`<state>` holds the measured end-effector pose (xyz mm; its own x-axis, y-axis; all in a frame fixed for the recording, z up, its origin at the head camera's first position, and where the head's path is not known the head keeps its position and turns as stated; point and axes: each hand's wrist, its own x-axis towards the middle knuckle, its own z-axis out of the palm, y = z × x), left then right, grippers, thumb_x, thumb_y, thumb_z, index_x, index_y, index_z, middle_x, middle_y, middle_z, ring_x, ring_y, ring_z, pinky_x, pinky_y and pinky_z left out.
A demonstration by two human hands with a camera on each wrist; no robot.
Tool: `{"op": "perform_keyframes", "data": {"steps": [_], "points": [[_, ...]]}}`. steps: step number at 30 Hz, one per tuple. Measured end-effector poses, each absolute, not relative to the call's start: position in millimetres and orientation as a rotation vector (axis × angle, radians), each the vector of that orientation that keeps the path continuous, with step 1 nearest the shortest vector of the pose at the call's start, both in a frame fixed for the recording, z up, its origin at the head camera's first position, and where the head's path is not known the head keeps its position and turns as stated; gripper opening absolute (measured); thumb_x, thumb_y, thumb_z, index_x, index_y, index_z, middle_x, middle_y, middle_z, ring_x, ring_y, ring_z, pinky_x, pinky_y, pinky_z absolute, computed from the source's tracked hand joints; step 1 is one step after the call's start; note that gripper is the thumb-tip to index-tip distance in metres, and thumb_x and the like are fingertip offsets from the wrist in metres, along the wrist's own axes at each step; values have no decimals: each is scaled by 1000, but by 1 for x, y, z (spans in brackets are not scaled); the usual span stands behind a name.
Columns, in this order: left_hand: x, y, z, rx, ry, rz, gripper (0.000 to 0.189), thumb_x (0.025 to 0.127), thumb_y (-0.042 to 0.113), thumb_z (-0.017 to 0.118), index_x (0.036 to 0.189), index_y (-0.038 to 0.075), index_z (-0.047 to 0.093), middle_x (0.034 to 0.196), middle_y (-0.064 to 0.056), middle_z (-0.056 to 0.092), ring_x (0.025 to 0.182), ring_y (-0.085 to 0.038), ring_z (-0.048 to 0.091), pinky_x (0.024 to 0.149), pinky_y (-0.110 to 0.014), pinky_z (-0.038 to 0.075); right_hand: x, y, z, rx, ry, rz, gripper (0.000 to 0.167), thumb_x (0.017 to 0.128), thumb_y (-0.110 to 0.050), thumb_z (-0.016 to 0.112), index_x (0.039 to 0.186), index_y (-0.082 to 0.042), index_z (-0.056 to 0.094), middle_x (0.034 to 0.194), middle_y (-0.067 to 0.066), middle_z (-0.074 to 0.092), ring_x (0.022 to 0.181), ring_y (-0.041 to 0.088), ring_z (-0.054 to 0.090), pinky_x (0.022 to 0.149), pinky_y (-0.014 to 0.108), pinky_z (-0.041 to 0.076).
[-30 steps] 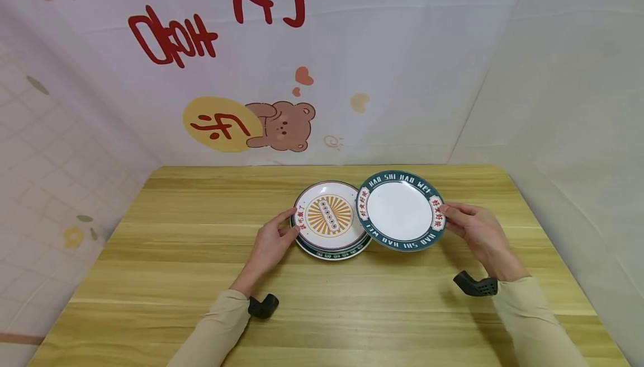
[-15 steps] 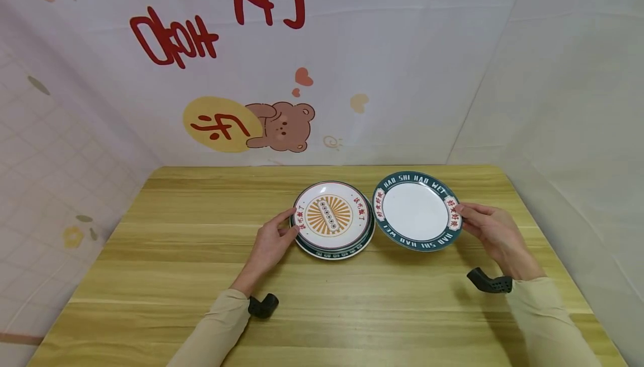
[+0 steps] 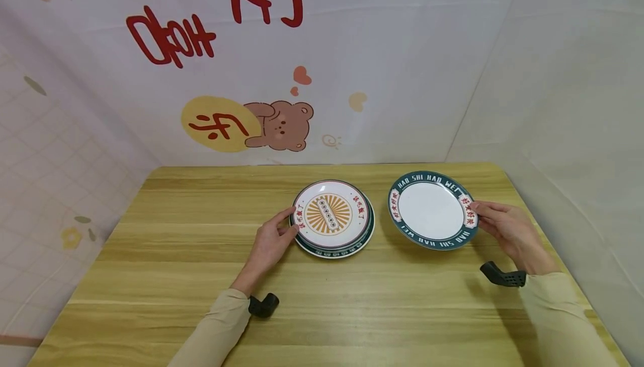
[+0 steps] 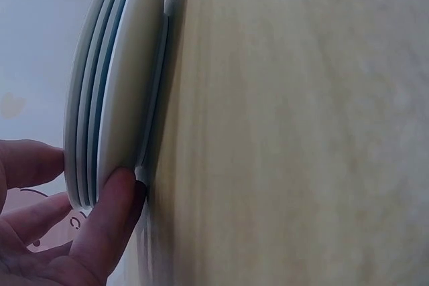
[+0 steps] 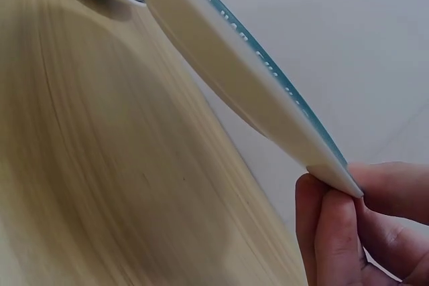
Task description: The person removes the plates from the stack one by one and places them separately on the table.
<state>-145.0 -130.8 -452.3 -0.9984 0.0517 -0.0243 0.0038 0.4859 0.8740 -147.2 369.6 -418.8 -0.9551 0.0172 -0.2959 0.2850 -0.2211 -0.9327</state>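
A stack of plates (image 3: 329,238) stands on the wooden table, topped by a white plate (image 3: 347,233) with an orange sunburst and red lettering. At the stack's left rim my left hand (image 3: 269,246) grips it; in the left wrist view a fingertip (image 4: 110,182) lies against the underside of a lower plate (image 4: 127,85). My right hand (image 3: 513,238) pinches the right rim of a white plate with a green lettered border (image 3: 432,210). That plate is raised and tilted, its pale underside (image 5: 221,75) showing in the right wrist view, with its shadow on the table.
The wooden table (image 3: 166,244) runs back to a white wall cloth (image 3: 402,76) printed with a bear and red characters. Another cloth wall (image 3: 578,132) rises at the right. A black wrist mount (image 3: 503,274) sits on the right forearm, another (image 3: 264,305) on the left.
My right hand has carried the green-rimmed plate rightward, from overlapping the stack to well apart from it. The left hand and the stack have stayed in place.
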Motion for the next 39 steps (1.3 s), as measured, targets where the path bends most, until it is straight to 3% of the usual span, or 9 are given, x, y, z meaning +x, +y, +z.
{"op": "perform_keyframes", "data": {"steps": [11, 19, 39], "points": [[-144, -131, -455, 44, 2667, 1569, 49, 100, 15, 68, 148, 9, 57, 135, -22, 65, 117, -31, 68, 89, -41, 60, -151, 388, -420, 448, 1845, -2291, 23, 100, -9, 68, 86, -19, 83, 91, -9, 76, 81, 5, 72, 73, 20, 60], [-143, -131, -454, 39, 2657, 1575, 50, 100, 15, 68, 148, 9, 58, 129, -21, 69, 114, -28, 69, 77, -29, 55, -154, 399, -418, 422, 1838, -2279, 27, 102, -7, 65, 87, -19, 83, 91, -10, 76, 81, 4, 71, 73, 19, 60], [-144, -131, -455, 53, 2641, 1600, 50, 100, 14, 67, 149, 8, 56, 132, -21, 67, 116, -29, 68, 81, -32, 56, -162, 422, -423, 467, 1875, -2194, 20, 100, -13, 69, 87, -23, 81, 93, -13, 75, 84, 2, 70, 75, 19, 60]]}}
